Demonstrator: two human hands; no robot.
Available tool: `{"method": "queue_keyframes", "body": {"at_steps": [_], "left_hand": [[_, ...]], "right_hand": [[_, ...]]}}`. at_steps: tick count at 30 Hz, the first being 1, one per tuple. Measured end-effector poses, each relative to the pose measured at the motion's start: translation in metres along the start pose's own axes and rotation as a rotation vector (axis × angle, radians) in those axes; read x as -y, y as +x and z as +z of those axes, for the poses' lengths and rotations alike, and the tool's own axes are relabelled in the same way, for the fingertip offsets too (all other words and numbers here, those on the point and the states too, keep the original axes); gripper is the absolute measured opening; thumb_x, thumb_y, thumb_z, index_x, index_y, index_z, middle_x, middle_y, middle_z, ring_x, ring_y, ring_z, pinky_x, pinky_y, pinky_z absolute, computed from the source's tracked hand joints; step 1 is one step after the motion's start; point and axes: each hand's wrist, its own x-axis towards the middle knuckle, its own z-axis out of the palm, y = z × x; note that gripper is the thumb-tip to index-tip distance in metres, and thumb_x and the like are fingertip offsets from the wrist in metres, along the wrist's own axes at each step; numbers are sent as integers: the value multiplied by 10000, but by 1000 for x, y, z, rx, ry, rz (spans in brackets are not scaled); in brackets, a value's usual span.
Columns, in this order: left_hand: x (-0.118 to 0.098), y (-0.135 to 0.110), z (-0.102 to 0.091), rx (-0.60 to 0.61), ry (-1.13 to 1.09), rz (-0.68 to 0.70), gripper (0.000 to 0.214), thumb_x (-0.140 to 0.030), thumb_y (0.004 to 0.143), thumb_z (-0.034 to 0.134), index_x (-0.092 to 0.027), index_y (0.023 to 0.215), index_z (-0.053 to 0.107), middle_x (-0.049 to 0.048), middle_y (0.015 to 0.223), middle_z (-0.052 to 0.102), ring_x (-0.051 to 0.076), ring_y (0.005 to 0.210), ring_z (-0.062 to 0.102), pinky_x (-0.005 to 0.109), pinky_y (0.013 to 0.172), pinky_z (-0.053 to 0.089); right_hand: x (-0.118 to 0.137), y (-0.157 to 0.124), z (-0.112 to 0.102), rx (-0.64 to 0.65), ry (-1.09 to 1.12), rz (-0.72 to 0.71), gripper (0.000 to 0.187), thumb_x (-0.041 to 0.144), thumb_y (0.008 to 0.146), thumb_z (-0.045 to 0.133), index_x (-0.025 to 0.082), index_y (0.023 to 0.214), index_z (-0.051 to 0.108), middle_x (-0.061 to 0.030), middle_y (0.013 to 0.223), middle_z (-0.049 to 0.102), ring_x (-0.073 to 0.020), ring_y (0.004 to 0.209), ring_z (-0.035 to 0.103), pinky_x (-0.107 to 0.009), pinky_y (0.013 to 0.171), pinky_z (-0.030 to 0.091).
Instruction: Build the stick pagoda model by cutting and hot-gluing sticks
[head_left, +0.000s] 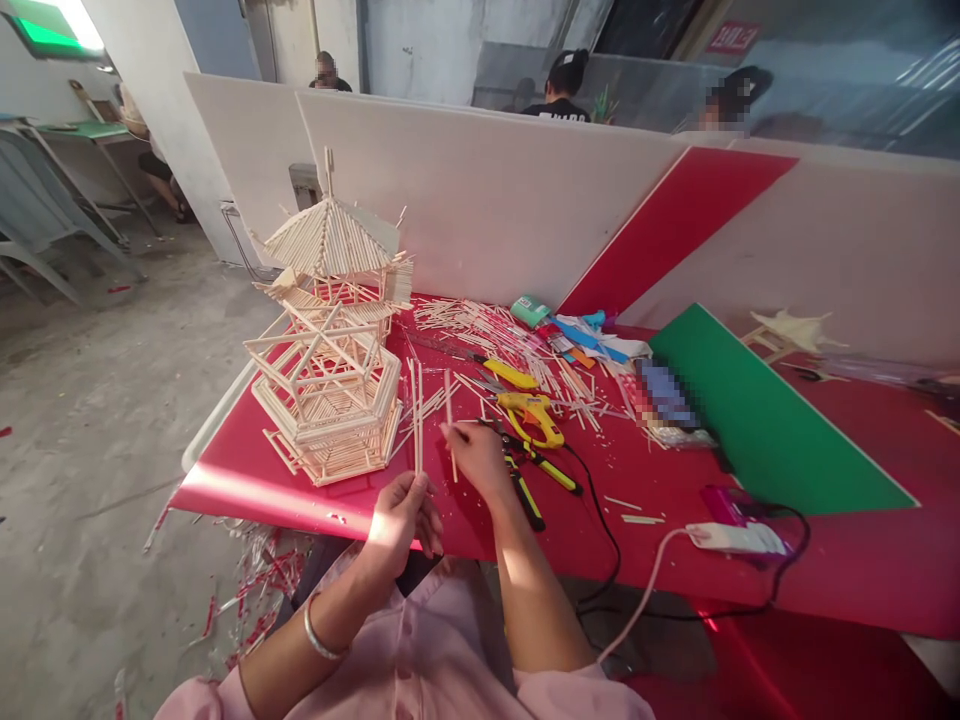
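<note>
My left hand (401,520) is closed around the bottom of two thin wooden sticks (418,420) held upright above the red table (247,470). My right hand (476,455) pinches another thin stick (450,415) just to the right, resting on the table. A tall pagoda model (330,340) made of sticks stands to the left of both hands. Yellow-handled pliers (534,415) and dark cutters (525,485) lie right beside my right hand.
A heap of loose sticks (487,335) covers the table's back. A green board (757,420), a white power strip (735,538) with cables and a white partition (487,190) stand to the right and behind. Other people sit beyond the partition. Scraps litter the floor at left.
</note>
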Motion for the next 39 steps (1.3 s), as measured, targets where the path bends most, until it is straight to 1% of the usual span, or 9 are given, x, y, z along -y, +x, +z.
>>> {"method": "queue_keyframes", "body": {"at_steps": [3, 7, 11, 13, 16, 19, 27, 34, 39], "left_hand": [[0, 0, -2, 26, 24, -13, 546, -686, 688, 671, -176, 799, 511, -43, 433, 569, 113, 265, 494, 167, 243, 333], [-6, 2, -6, 70, 61, -48, 557, -698, 671, 671, -179, 797, 509, -40, 440, 571, 122, 277, 509, 175, 251, 340], [-8, 6, -8, 161, 237, -39, 545, -717, 723, 596, -178, 762, 522, -14, 475, 592, 127, 297, 518, 195, 274, 333], [-8, 9, -10, 166, 425, 63, 503, -671, 797, 542, -175, 716, 547, 6, 507, 606, 129, 354, 549, 205, 322, 355], [-9, 14, -15, 95, 700, 422, 350, -493, 861, 567, -169, 764, 658, 62, 731, 699, 171, 659, 667, 251, 577, 502], [-13, 20, -21, 56, 748, 641, 228, -361, 873, 576, -183, 919, 711, 77, 919, 722, 198, 864, 661, 295, 779, 506], [-15, 34, -32, 86, 718, 599, 265, -294, 845, 556, -203, 658, 720, 30, 673, 681, 176, 658, 608, 284, 669, 489], [-16, 31, -31, 85, 723, 614, 206, -316, 844, 583, -254, 822, 778, 55, 835, 739, 235, 882, 652, 367, 865, 501], [-13, 29, -30, 55, 695, 585, 194, -318, 841, 602, -249, 807, 781, 45, 795, 748, 207, 758, 677, 328, 756, 532]], "right_hand": [[5, -2, 11, 21, -83, -39, 391, 458, 781, 627, 209, 495, 533, -16, 484, 549, -140, 521, 489, -259, 568, 345], [11, -9, 9, -4, -89, -71, 407, 517, 901, 462, 198, 801, 693, -72, 733, 673, -178, 674, 584, -266, 626, 398], [19, -20, -12, 151, 188, -24, 539, 646, 881, 457, 182, 1010, 698, 9, 625, 594, -118, 474, 457, -236, 464, 351], [26, -25, -22, 174, 293, -40, 482, 616, 831, 579, 185, 1008, 703, 17, 667, 596, -95, 462, 444, -225, 436, 346], [37, -33, -27, 147, 239, -134, 352, 534, 848, 613, 203, 903, 721, -16, 829, 635, -99, 545, 532, -222, 473, 427], [42, -40, -21, 170, 152, -205, 328, 487, 887, 582, 200, 800, 716, -42, 884, 636, -125, 660, 595, -226, 546, 500], [29, -50, -5, 210, 146, -254, 283, 462, 888, 588, 240, 934, 758, -49, 888, 656, -153, 708, 638, -252, 586, 559], [22, -57, -6, 92, 16, -361, 208, 376, 900, 607, 250, 933, 770, -48, 862, 705, -169, 797, 665, -282, 777, 535], [21, -58, 0, 61, -3, -381, 218, 378, 906, 601, 244, 940, 769, -45, 848, 711, -158, 753, 658, -259, 705, 506]]}}
